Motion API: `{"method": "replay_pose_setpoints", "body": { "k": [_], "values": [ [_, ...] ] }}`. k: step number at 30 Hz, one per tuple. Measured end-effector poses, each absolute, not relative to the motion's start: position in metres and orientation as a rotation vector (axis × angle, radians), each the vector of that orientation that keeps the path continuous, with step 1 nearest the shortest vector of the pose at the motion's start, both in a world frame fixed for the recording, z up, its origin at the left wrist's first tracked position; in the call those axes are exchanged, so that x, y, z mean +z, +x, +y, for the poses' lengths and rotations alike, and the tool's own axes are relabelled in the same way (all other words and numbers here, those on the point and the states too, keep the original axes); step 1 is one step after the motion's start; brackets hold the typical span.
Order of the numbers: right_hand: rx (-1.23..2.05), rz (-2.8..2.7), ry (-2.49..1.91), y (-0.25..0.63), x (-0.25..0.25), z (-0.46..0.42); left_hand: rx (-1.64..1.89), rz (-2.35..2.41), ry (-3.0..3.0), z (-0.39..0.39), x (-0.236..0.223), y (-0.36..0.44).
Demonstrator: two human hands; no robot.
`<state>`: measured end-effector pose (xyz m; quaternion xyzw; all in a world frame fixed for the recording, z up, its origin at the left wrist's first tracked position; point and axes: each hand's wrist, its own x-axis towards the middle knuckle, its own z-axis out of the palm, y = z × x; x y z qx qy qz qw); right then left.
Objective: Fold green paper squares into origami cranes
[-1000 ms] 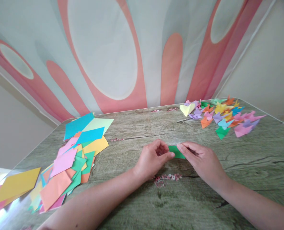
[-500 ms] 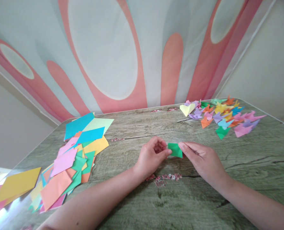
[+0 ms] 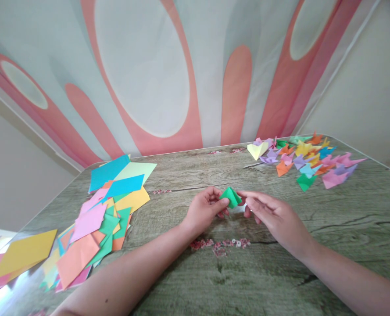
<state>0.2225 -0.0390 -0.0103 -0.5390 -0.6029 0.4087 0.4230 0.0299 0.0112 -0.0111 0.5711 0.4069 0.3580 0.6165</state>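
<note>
A small folded green paper (image 3: pixel 230 197) is raised just above the table, its layers parted into a peaked shape. My left hand (image 3: pixel 208 206) pinches its left corner between thumb and fingers. On the other side, my right hand (image 3: pixel 273 215) has its index fingertip at the paper's right edge, too close to tell whether it touches. The right thumb stands apart from that fingertip, and the remaining fingers curl loosely beneath. Part of the paper's left side is hidden by the left thumb.
Loose coloured paper sheets (image 3: pixel 89 219) lie in a spread pile at the left, with a mustard sheet (image 3: pixel 26 252) nearer the edge. Several folded paper birds (image 3: pixel 303 160) cluster at the back right beside a pale yellow folded piece (image 3: pixel 257 150). A patterned curtain (image 3: pixel 142 66) hangs behind the table.
The green paper has turned from a flat rectangle to a peaked shape with parted layers. My right hand has let go of its right side, and its fingers have spread.
</note>
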Motion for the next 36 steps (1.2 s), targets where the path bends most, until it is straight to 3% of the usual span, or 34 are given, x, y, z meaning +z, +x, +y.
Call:
{"method": "replay_pose_setpoints", "body": {
  "k": [13,25,36],
  "values": [
    [0.87,-1.647,-1.394,0.218,-0.014,-0.038,0.754,1.055,1.687,0.0,-0.008,0.033],
    [0.734,-1.66,-1.346,0.217,-0.019,-0.036,0.685,0.922,1.667,-0.005,0.001,0.032],
    [0.951,-1.631,-1.454,0.216,-0.017,-0.04,0.739,1.105,1.738,-0.006,0.001,0.036]
  ]
}}
